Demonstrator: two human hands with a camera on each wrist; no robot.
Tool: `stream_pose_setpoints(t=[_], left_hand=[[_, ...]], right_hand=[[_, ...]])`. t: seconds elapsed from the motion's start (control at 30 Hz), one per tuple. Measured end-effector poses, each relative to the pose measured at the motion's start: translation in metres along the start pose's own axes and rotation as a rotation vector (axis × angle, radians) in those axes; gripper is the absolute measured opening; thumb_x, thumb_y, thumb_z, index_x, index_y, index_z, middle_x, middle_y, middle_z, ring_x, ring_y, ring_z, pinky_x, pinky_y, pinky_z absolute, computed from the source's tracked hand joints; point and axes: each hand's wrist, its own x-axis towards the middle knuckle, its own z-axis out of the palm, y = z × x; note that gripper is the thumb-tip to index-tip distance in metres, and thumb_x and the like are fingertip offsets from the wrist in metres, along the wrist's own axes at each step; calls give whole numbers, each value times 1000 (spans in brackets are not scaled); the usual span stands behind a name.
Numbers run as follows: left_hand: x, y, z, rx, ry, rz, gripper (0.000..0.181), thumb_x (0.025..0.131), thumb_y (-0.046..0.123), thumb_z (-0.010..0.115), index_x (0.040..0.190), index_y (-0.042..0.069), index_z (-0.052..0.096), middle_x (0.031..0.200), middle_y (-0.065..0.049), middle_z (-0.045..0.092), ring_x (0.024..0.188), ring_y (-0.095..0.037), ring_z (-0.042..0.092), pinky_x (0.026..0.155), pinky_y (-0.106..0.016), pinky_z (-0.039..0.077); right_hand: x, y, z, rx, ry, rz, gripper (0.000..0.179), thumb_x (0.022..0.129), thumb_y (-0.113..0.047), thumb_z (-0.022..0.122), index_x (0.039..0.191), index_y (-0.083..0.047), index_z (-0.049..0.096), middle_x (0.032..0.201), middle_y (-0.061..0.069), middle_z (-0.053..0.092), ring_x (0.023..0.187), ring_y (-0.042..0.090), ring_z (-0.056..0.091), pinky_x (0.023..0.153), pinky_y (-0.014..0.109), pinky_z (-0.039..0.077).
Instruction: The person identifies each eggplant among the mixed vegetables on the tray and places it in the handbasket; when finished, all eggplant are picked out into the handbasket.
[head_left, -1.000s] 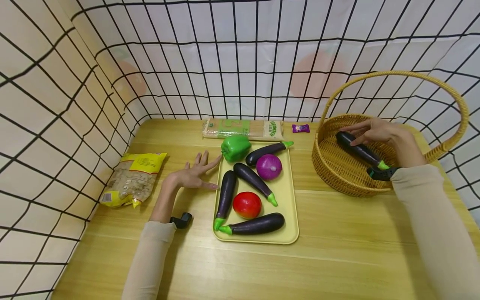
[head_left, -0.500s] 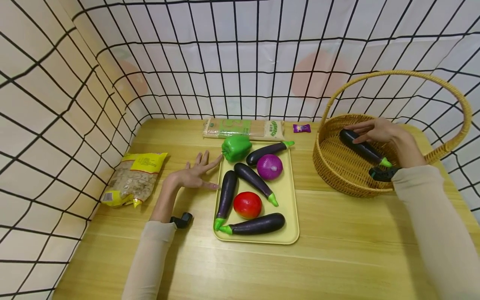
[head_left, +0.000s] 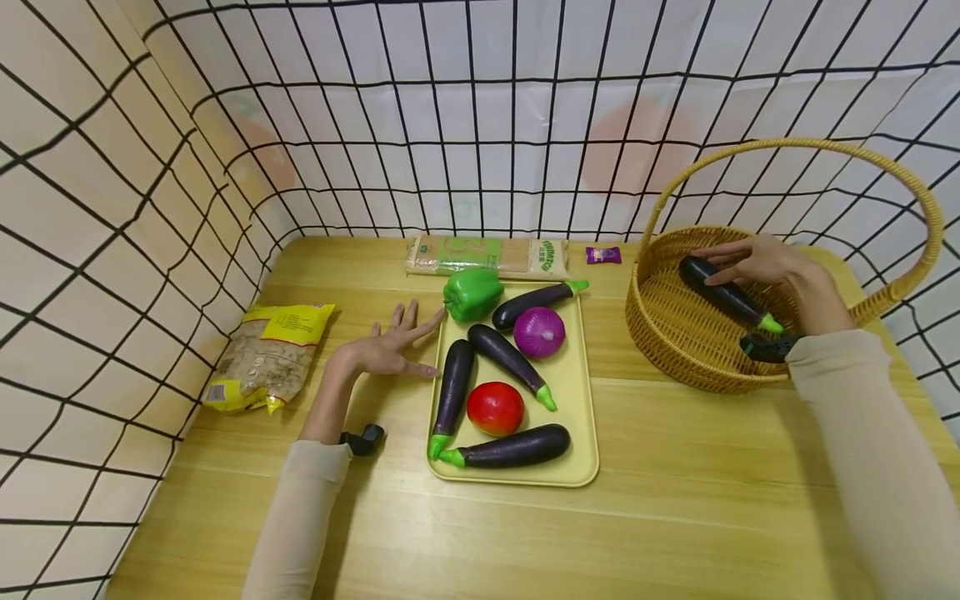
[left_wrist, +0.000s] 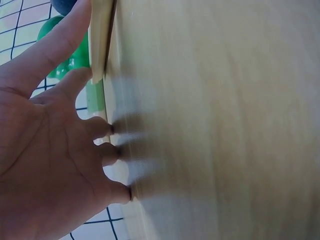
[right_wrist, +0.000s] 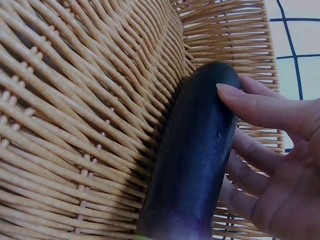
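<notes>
Rightward, right hand (head_left: 765,267) grips eggplant (head_left: 723,292) in basket (head_left: 675,333); left hand (head_left: 386,346) relaxed flat by tray (head_left: 581,392) w/ veg.

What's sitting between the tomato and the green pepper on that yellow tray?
In the head view, two eggplants lie between the tomato and the green pepper, angled apart on the tray.
</notes>
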Motion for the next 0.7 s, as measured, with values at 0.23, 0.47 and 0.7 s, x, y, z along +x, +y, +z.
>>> stream_pose_setpoints(t=[0.23,0.47,0.7], left_hand=[[0,0,-1,-2,-2,2,100,97,48,68,167,31,-1,167,-24,-30,156,-43,-28,119,-74,-18],[1,1,-1,-6,-3,1,100,97,49,68,167,32,-2,167,-24,-29,156,-43,-28,120,-75,-16],[0,2,-1,-18,2,5,101,97,47,69,167,29,0,167,-24,-28,156,-44,-28,119,-75,-17]], right_hand=[[-8,-10,-5,160,-7,30,40,101,-26,69,136,-42,60,154,22,52,97,-7,67,107,46,54],[-39,-49,-6,96,25,-31,73,104,-42,61,161,-7,34,160,32,38,145,54,36,116,77,25],[-81,-105,36,41,92,-227,65,106,-35,59,164,-25,31,157,21,48,140,41,49,110,64,43]])
